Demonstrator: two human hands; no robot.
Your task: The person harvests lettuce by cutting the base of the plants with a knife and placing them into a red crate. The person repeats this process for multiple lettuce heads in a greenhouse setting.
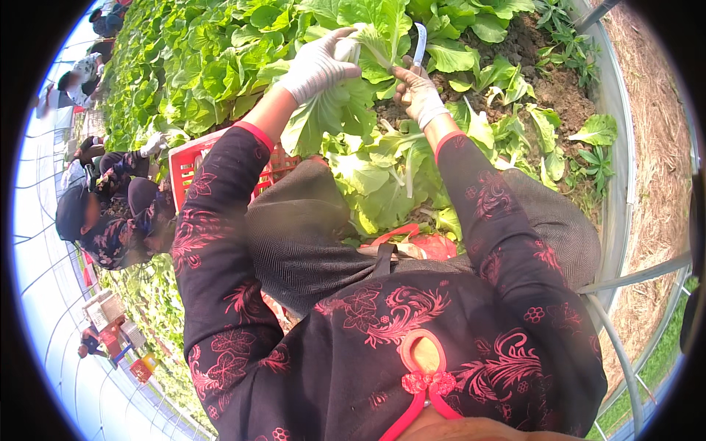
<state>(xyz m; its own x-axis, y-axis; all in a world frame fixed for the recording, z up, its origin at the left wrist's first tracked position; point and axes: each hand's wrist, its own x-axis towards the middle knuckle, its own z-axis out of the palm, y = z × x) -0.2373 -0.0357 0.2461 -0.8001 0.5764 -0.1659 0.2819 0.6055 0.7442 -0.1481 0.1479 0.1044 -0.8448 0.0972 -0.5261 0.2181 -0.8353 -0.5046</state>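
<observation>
My left hand (pixel 319 65), in a white knit glove, grips the pale stalk base of a leafy green vegetable (pixel 322 113). The broad leaves of that plant hang below my palm. In my right hand (pixel 418 95), also gloved and soiled at the fingers, is a knife (pixel 421 43) whose curved blade points up and away from me. A leaf stalk (pixel 378 54) runs between the two hands, and my right fingertips are at its lower end. Loose cut leaves (pixel 380 176) lie on the ground between my knees.
A red plastic crate (pixel 201 149) stands by my left knee. Beyond it crouches a co-worker (pixel 124 209) with a gloved hand (pixel 153 143) at the plants. Dense leafy greens (pixel 204 60) grow ahead. Along my right run plastic sheeting (pixel 620 110), metal pipes (pixel 615 336) and dry straw (pixel 656 138).
</observation>
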